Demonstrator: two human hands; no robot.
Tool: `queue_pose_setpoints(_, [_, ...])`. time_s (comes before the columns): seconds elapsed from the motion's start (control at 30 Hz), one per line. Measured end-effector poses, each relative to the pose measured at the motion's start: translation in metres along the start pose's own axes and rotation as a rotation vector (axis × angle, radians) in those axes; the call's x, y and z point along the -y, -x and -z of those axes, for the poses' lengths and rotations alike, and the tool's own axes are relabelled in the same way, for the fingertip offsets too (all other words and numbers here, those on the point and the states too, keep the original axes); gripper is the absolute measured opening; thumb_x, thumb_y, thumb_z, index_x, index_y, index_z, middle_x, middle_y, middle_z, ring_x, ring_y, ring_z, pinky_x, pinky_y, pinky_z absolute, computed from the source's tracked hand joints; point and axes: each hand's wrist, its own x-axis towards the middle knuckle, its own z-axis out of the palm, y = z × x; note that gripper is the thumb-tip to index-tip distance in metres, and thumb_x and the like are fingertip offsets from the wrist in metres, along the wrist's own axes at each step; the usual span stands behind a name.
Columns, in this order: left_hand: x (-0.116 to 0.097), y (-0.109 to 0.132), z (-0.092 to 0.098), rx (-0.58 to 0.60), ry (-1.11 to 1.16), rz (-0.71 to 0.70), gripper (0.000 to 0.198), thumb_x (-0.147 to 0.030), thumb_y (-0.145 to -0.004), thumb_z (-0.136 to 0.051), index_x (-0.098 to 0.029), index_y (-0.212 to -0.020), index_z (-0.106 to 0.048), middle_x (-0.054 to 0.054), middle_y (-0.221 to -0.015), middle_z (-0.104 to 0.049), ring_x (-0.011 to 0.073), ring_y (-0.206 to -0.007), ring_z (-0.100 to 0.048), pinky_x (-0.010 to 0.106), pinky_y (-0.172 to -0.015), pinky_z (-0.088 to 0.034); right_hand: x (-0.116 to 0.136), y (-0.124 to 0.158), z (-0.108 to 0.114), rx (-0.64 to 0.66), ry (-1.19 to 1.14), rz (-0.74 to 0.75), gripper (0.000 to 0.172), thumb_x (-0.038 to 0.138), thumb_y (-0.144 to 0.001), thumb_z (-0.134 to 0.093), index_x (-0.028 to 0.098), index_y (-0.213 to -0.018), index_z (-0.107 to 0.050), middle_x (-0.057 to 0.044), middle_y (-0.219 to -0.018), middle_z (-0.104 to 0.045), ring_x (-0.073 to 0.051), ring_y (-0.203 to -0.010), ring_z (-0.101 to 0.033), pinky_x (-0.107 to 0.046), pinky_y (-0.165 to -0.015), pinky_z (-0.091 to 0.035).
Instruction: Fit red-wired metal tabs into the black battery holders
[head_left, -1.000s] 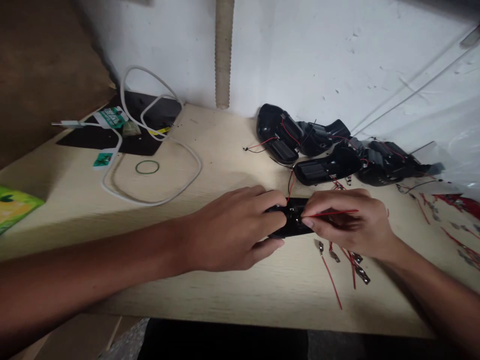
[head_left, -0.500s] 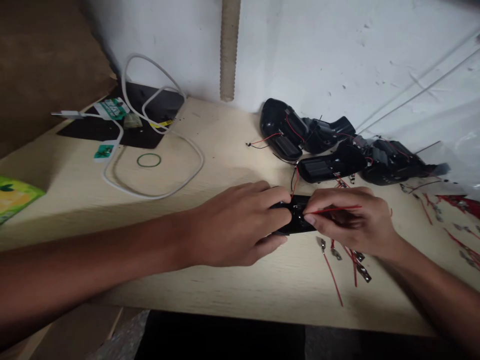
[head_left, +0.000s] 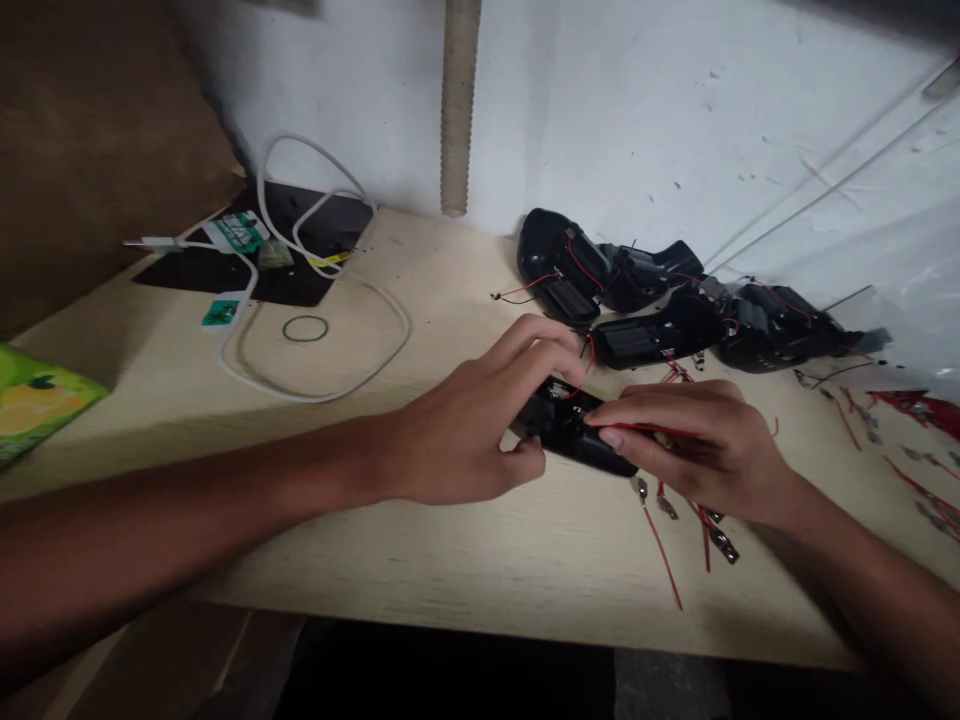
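A black plastic housing (head_left: 574, 435) lies on the table between my hands, with its inner side and small metal parts facing up. My left hand (head_left: 495, 420) grips its left end, thumb on the near edge and fingers over the far one. In my right hand (head_left: 690, 440), thumb and forefinger pinch a red wire (head_left: 660, 430) against the housing's middle; the wire's tip is hidden by the fingertips. Just below that hand lie loose red wires with metal contact tabs (head_left: 724, 543), partly covered by it.
Several more black housings (head_left: 652, 335) with red and black wires are heaped by the wall. More red wires (head_left: 930, 490) lie at the right. At the left are a white cable (head_left: 315, 398), a green rubber band (head_left: 305, 328), a dark sheet (head_left: 292, 290) and a green-yellow packet (head_left: 45, 400).
My left hand has shifted its hold, fingers lifting to the far edge, so more of the housing shows. The housing has turned, its right end now nearer me. My right hand moved slightly left.
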Motion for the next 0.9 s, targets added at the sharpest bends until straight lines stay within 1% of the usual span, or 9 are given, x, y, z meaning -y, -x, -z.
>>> queue_pose_setpoints(0.07, [0.003, -0.003, 0.001, 0.007, 0.111, 0.004, 0.045, -0.007, -0.067, -0.049, -0.020, -0.110, -0.043, 0.006, -0.108, -0.056, 0.0187, -0.098, -0.057, 0.032, -0.079, -0.050, 0.004, -0.001, -0.001, 0.035, 0.005, 0.031, 0.012, 0.010, -0.087, -0.059, 0.014, -0.093, -0.067, -0.002, -0.069, -0.065, -0.008, -0.053, -0.053, -0.021, -0.047, -0.039])
queue_pose_setpoints(0.13, [0.006, -0.006, 0.002, 0.029, 0.224, 0.042, 0.044, -0.006, -0.068, -0.046, -0.020, -0.109, -0.042, 0.005, -0.102, -0.060, 0.0164, -0.091, -0.059, 0.030, -0.074, -0.050, 0.007, -0.002, -0.004, 0.063, -0.041, 0.034, 0.012, 0.011, -0.086, -0.060, 0.015, -0.094, -0.068, -0.004, -0.075, -0.067, -0.009, -0.059, -0.057, -0.022, -0.051, -0.042])
queue_pose_setpoints(0.23, [0.009, -0.009, 0.001, 0.023, 0.312, 0.060, 0.043, -0.002, -0.067, -0.042, -0.021, -0.105, -0.044, 0.005, -0.107, -0.062, 0.0172, -0.101, -0.059, 0.033, -0.081, -0.049, 0.013, -0.004, -0.011, 0.074, -0.106, -0.005, 0.012, 0.012, -0.085, -0.062, 0.013, -0.096, -0.067, -0.006, -0.078, -0.067, -0.010, -0.062, -0.058, -0.022, -0.054, -0.045])
queue_pose_setpoints(0.33, [0.013, -0.012, -0.003, 0.006, 0.265, 0.075, 0.043, -0.001, -0.067, -0.041, -0.020, -0.105, -0.047, 0.005, -0.109, -0.061, 0.0174, -0.104, -0.059, 0.035, -0.087, -0.048, 0.016, -0.007, -0.017, 0.054, -0.127, -0.014, 0.010, 0.013, -0.086, -0.061, 0.011, -0.093, -0.068, -0.005, -0.073, -0.064, -0.010, -0.059, -0.055, -0.022, -0.051, -0.042])
queue_pose_setpoints(0.5, [0.017, -0.014, -0.012, -0.118, 0.199, 0.123, 0.044, 0.000, -0.068, -0.044, -0.020, -0.108, -0.045, 0.004, -0.110, -0.058, 0.0164, -0.108, -0.057, 0.033, -0.091, -0.047, 0.020, -0.011, -0.023, -0.005, -0.117, -0.018, 0.007, 0.014, -0.085, -0.063, 0.011, -0.090, -0.067, -0.004, -0.071, -0.063, -0.010, -0.059, -0.054, -0.023, -0.051, -0.041])
queue_pose_setpoints(0.63, [0.018, -0.014, -0.016, -0.115, 0.163, 0.102, 0.044, 0.002, -0.068, -0.042, -0.018, -0.106, -0.046, 0.004, -0.104, -0.061, 0.0146, -0.101, -0.060, 0.031, -0.087, -0.048, 0.022, -0.011, -0.027, -0.043, -0.110, -0.017, 0.005, 0.011, -0.084, -0.063, 0.013, -0.087, -0.067, -0.002, -0.070, -0.062, -0.009, -0.057, -0.053, -0.023, -0.051, -0.041])
queue_pose_setpoints(0.7, [0.017, -0.015, -0.017, -0.115, 0.105, 0.076, 0.039, 0.002, -0.068, -0.042, -0.018, -0.101, -0.049, 0.003, -0.100, -0.062, 0.0140, -0.094, -0.061, 0.030, -0.083, -0.048, 0.024, -0.010, -0.028, -0.037, -0.098, -0.002, 0.007, 0.009, -0.083, -0.062, 0.014, -0.086, -0.066, -0.003, -0.072, -0.062, -0.010, -0.060, -0.055, -0.024, -0.054, -0.043])
queue_pose_setpoints(0.8, [0.015, -0.016, -0.017, -0.119, 0.067, 0.040, 0.024, -0.005, -0.075, -0.044, -0.019, -0.094, -0.051, 0.001, -0.092, -0.063, 0.0139, -0.085, -0.060, 0.030, -0.076, -0.049, 0.028, -0.010, -0.030, -0.032, -0.050, 0.002, 0.008, 0.009, -0.084, -0.061, 0.015, -0.086, -0.065, -0.004, -0.075, -0.061, -0.012, -0.063, -0.056, -0.025, -0.055, -0.044])
queue_pose_setpoints(0.9, [0.014, -0.018, -0.019, -0.135, 0.062, 0.025, 0.016, -0.011, -0.081, -0.043, -0.020, -0.090, -0.051, 0.001, -0.089, -0.064, 0.0147, -0.083, -0.060, 0.031, -0.074, -0.049, 0.033, -0.011, -0.030, -0.032, -0.029, -0.016, 0.008, 0.010, -0.086, -0.058, 0.017, -0.085, -0.062, -0.004, -0.074, -0.059, -0.013, -0.063, -0.054, -0.026, -0.055, -0.044])
